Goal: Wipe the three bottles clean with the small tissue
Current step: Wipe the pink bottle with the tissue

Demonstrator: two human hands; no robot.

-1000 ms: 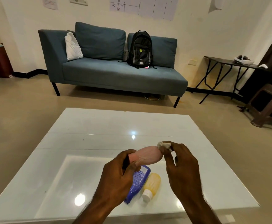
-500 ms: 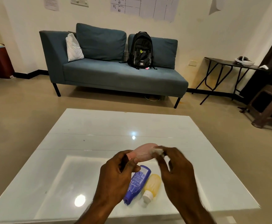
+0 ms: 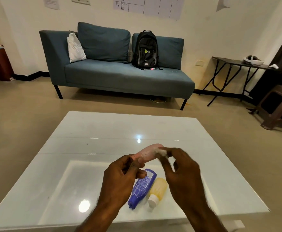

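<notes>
— Where's our pink bottle [image 3: 149, 152]?
— Gripped in our left hand [image 3: 120, 179]; our right hand [image 3: 181, 174] pinches the tissue [image 3: 162, 152] against it. Blue bottle [image 3: 142, 187] and yellow bottle [image 3: 157, 190] lie on the bench [image 3: 103, 131] beneath both.

Teal sofa [image 3: 120, 71] against cream wall [image 3: 220, 30], beige floor [image 3: 19, 123], black backpack [image 3: 146, 49], possibly headset on side table [image 3: 237, 62].

Table [image 3: 103, 131] glossy white; bottles plastic; sofa [image 3: 120, 77] matt cloth.
</notes>
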